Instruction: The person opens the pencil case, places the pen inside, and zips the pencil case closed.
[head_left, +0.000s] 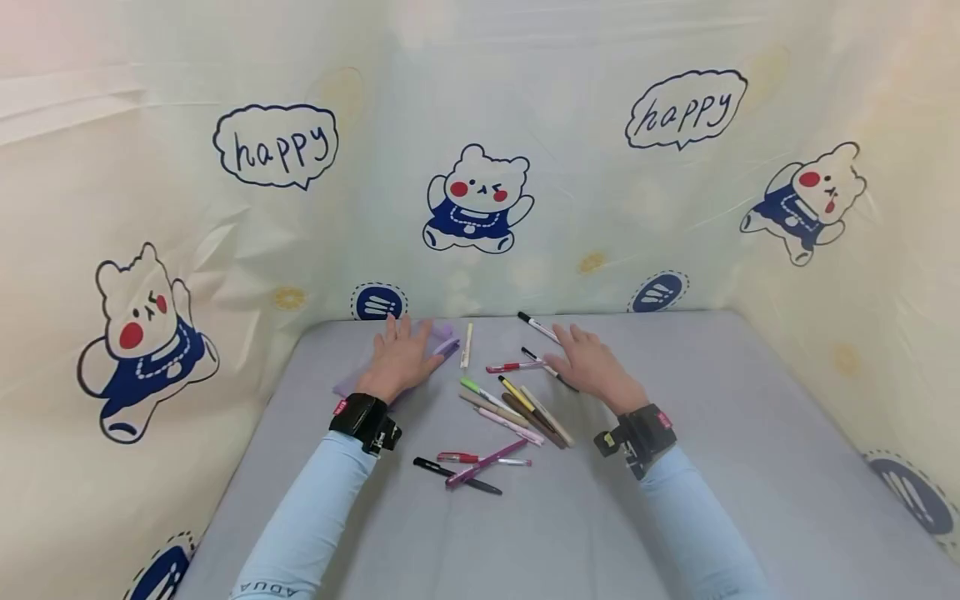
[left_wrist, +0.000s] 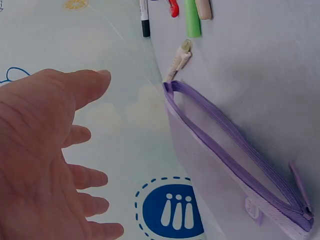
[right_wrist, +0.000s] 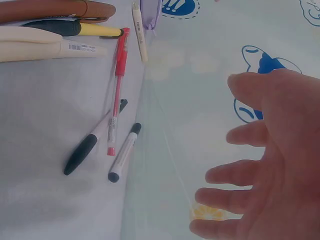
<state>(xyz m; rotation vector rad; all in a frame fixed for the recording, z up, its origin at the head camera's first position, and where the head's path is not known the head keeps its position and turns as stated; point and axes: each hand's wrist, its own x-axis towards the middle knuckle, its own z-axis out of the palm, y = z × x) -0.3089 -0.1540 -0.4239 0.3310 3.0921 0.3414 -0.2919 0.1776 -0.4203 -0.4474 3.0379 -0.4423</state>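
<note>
My left hand (head_left: 396, 362) is stretched out flat above a purple pencil pouch (left_wrist: 205, 155), its fingers spread and holding nothing. The pouch's zipper gapes in the left wrist view; in the head view the hand covers much of it. On the other side, my right hand (head_left: 592, 367) hangs with extended fingers, palm bare in the right wrist view. Nearest to it are a white marker with black ends (right_wrist: 125, 152), a red gel pen (right_wrist: 118, 90) and a black-and-white pen (right_wrist: 82, 152). A slim cream pen (head_left: 467, 346) lies just right of the pouch.
Several pens lie bunched mid-table, among them a green-capped one (head_left: 480, 388), a yellow one (head_left: 517, 393) and a brown one (head_left: 532, 419). Closer in, a purple pen (head_left: 491, 462) crosses a red-capped pen (head_left: 453, 457) and a black pen (head_left: 431, 466). A printed curtain (head_left: 570, 200) borders the grey table (head_left: 540, 542).
</note>
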